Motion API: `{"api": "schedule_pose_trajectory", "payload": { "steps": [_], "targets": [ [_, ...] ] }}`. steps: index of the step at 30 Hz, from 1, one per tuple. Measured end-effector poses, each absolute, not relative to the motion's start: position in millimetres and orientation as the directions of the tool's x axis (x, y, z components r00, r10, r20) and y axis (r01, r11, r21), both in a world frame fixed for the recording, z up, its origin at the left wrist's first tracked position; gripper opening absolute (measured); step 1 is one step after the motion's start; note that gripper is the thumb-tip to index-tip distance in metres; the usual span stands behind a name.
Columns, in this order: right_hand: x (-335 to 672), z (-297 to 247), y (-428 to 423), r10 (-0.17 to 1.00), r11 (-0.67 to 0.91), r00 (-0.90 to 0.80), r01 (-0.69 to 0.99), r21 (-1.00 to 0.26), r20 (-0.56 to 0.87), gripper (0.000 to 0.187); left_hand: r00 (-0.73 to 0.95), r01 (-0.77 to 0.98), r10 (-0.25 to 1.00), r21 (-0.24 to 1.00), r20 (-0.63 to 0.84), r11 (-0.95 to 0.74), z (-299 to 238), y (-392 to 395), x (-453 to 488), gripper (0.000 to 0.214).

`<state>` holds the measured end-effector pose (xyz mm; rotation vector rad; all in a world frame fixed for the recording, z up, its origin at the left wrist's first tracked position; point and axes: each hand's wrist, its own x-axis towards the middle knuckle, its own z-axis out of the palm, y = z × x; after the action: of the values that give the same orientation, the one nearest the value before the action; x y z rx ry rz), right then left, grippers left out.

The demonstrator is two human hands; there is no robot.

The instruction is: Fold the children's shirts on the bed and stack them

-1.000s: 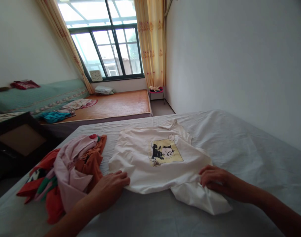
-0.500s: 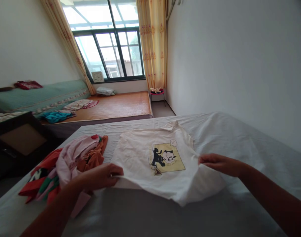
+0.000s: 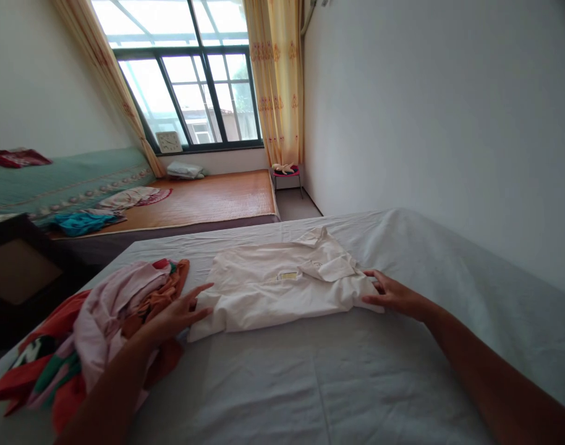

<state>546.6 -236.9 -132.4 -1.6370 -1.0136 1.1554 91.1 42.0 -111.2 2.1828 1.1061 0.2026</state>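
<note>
A white T-shirt (image 3: 264,309) lies folded over on the pale bed sheet (image 3: 273,383), its near part turned toward the window. Only a small strip of its yellow printed picture (image 3: 287,276) shows; the fold hides the rest. At the shirt's left edge is my left hand (image 3: 183,312), thumb and fingers spread apart, touching or just above the cloth. My right hand (image 3: 394,293) rests against the right edge, its thumb apart from the fingers and no cloth visibly pinched. A rumpled heap of pink, red and orange clothes (image 3: 109,303) sits beside my left forearm.
Beyond the sheet stands another bed with a brown mat (image 3: 217,198), holding a blue cloth (image 3: 85,221). A dark cabinet (image 3: 27,278) is at the left, a small stool (image 3: 286,173) near the curtain, and a white wall (image 3: 440,123) along the right.
The shirt's near edge has been folded away from me, covering most of the print. Both hands have let go of the cloth and opened. The view has shifted slightly right.
</note>
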Motion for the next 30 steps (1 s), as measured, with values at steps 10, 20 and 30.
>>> {"api": "schedule_pose_trajectory", "payload": {
  "steps": [10, 20, 30],
  "targets": [
    [595, -119, -274, 0.928, -0.285, -0.129, 0.359, -0.889, -0.350, 0.036, 0.739, 0.610, 0.620, 0.652, -0.264, -0.450, -103, 38, 90, 0.057],
    [596, -124, -263, 0.924, -0.376, 0.129, 0.471, -0.798, -0.360, 0.037, 0.761, 0.615, 0.570, 0.625, -0.310, -0.480, -112, 47, 82, 0.053],
    [607, -154, -167, 0.887, -0.401, 0.456, 0.836, -0.375, 0.067, 0.029, 0.751, 0.630, 0.592, 0.586, -0.292, -0.510, -109, 41, 83, 0.049]
  ]
}}
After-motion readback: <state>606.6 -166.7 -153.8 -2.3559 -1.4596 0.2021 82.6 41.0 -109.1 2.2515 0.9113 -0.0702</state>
